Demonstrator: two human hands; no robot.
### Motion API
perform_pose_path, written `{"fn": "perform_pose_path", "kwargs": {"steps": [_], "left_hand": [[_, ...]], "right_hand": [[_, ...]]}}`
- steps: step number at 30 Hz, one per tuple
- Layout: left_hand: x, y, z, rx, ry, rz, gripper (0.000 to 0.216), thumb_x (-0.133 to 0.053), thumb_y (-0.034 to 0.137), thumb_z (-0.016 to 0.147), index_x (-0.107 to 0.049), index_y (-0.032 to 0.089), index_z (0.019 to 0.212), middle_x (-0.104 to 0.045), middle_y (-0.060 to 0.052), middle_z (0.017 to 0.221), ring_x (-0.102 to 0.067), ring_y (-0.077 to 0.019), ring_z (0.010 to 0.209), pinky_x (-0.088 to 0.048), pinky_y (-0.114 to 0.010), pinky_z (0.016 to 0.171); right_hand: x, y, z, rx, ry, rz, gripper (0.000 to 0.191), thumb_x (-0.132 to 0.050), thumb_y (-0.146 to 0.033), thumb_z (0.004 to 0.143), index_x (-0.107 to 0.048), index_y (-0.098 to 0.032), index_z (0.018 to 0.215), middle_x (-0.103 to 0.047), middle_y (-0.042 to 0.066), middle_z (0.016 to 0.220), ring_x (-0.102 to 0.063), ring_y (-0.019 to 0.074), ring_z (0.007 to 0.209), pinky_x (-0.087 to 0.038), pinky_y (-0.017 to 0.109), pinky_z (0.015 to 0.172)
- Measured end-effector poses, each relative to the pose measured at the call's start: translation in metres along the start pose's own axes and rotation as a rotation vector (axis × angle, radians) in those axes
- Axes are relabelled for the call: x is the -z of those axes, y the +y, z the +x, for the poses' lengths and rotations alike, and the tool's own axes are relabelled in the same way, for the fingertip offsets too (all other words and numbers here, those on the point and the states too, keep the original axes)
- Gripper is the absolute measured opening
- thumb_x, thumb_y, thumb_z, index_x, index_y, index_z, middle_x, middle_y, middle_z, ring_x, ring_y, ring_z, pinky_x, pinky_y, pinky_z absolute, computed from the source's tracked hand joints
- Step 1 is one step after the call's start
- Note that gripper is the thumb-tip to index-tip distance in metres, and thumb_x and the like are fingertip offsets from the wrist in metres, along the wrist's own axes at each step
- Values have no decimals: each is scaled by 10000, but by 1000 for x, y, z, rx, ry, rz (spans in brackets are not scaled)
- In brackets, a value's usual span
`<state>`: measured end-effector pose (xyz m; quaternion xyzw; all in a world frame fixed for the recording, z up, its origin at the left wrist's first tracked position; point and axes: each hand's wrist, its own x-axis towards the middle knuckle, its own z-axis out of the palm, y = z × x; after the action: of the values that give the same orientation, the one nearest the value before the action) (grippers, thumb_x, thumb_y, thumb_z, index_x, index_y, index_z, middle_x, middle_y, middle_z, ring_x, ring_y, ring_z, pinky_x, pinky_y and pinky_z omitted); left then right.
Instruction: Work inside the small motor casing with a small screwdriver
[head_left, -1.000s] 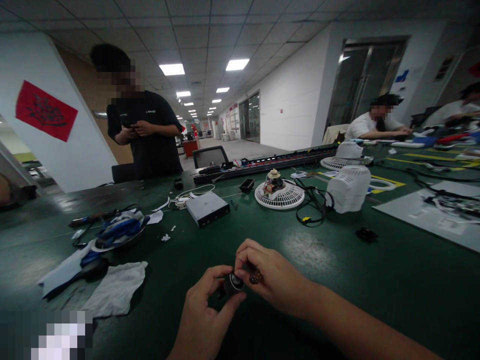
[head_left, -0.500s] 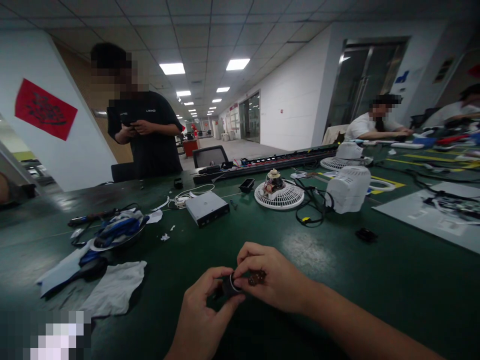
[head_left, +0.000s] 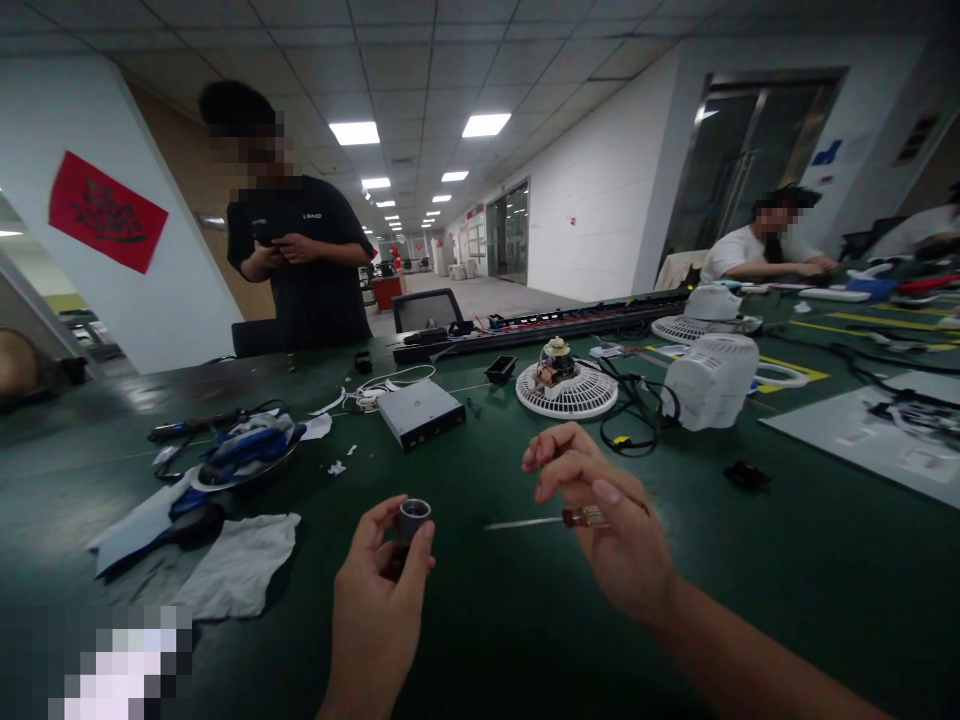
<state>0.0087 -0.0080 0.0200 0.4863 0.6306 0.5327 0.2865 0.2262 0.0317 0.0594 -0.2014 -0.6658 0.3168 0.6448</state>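
Observation:
My left hand (head_left: 386, 585) is closed round a small dark grey cylinder (head_left: 415, 518), held upright between thumb and fingers with its round, hollow-looking end facing up. To its right, my right hand (head_left: 607, 525) is raised, with its thumb and upper fingers apart. A screwdriver (head_left: 583, 517) with a reddish translucent handle sits against that palm, its thin metal shaft pointing left toward the cylinder. The lower fingers round the handle are partly hidden. A gap separates the two hands.
An optical drive (head_left: 420, 412), an opened fan part with a white grille (head_left: 566, 392) and a white housing (head_left: 712, 380) stand across the green table (head_left: 480, 640). At left lie a bowl of blue cloth (head_left: 251, 452) and a white cloth (head_left: 240, 565). A person (head_left: 300, 250) stands behind.
My right hand has come off the cylinder, moving right and up, and its screwdriver's shaft now shows. My left hand has shifted left and turned the cylinder's end upward.

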Motion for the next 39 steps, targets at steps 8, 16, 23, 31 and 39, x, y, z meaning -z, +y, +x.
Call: {"fn": "perform_pose_path", "kwargs": {"steps": [8, 16, 23, 31, 39], "left_hand": [[-11, 2, -5, 119, -42, -211, 437, -799, 403, 747, -673, 152, 1082, -768, -114, 1057, -756, -240, 805, -606, -354, 711], [-11, 4, -11, -33, 7, -212, 363, -820, 368, 736, -663, 181, 1005, -778, -77, 979, -755, -253, 923, -600, -338, 791], [-8, -1, -8, 20, -164, -190, 451, -786, 426, 782, -673, 147, 1118, -775, -95, 962, -729, -213, 717, -603, -335, 653], [-9, -2, -13, -48, -261, -102, 445, -756, 405, 790, -722, 175, 1170, -788, -104, 1053, -740, -268, 944, -600, -371, 819], [-13, 3, -19, -59, -328, -67, 412, -708, 359, 813, -721, 161, 1174, -787, -105, 997, -740, -271, 892, -579, -389, 832]], "right_hand": [[-11, 12, 2, -417, 26, 253, 336, -601, -513, 947, -596, -202, 821, -475, -48, 607, -407, 114, 490, -329, 235, 467], [-15, 14, 3, -445, 52, 275, 314, -840, -436, 778, -687, -180, 877, -612, -9, 663, -543, 138, 577, -459, 259, 530], [-14, 22, -4, -349, 121, 134, 293, -773, -458, 848, -653, -191, 834, -576, -28, 603, -521, 134, 541, -425, 245, 506], [-15, 27, -1, -418, -60, 271, 411, -641, -581, 940, -522, -204, 825, -469, -76, 569, -445, 104, 488, -409, 226, 492], [-11, 23, -7, -360, -227, -17, 349, -535, -536, 1015, -506, -215, 882, -537, -39, 648, -514, 137, 561, -428, 261, 546]]}}
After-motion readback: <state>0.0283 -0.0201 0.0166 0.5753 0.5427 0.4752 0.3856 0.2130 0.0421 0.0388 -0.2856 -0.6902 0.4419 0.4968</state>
